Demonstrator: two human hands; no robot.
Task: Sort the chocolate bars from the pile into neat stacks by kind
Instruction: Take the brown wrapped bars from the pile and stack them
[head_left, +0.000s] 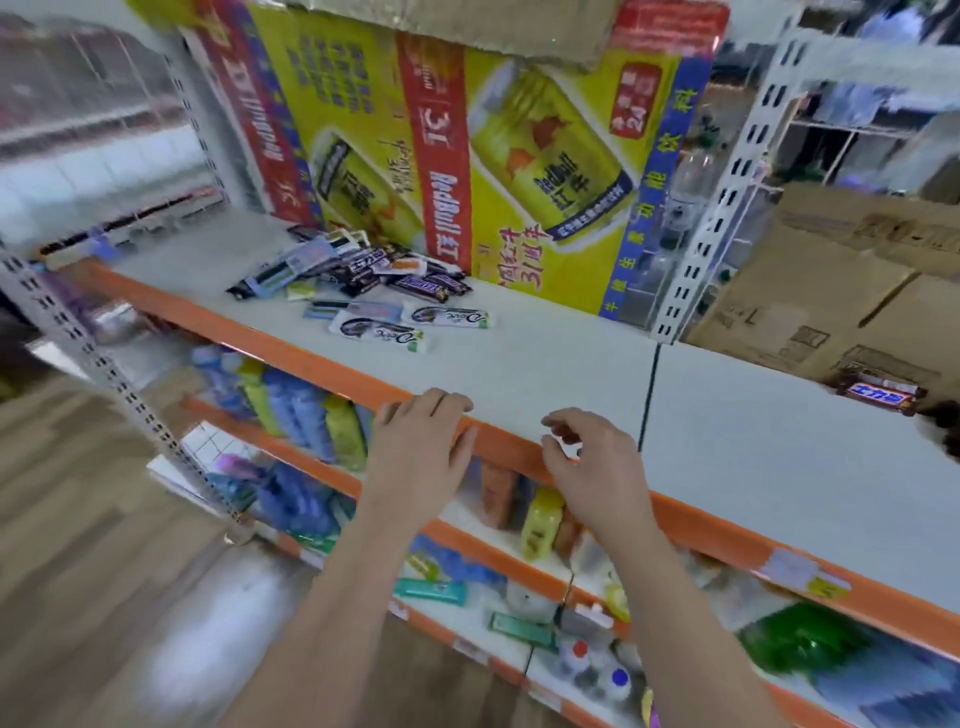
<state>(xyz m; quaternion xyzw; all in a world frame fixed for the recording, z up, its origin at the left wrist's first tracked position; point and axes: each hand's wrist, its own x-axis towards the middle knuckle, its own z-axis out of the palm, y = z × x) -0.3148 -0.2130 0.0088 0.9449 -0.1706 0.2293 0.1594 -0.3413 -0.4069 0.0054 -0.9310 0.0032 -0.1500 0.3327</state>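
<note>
A loose pile of chocolate bars (358, 270) lies at the back left of the white shelf top (545, 358), against a big yellow carton. Dark-wrapped bars and pale blue ones are mixed in it. Two white bars (451, 316) (379, 331) lie apart in front of the pile. A lone dark bar with a blue label (878, 397) rests far right. My left hand (421, 441) lies over the shelf's orange front edge, fingers spread, holding nothing. My right hand (592, 457) hovers beside it, fingers curled and apart, empty.
The yellow and red drink carton (493, 156) stands behind the pile. Brown cardboard boxes (841, 291) fill the right. A white slotted upright (717, 208) stands between them. Lower shelves (467, 551) hold packed goods. A seam (647, 395) divides the shelf top.
</note>
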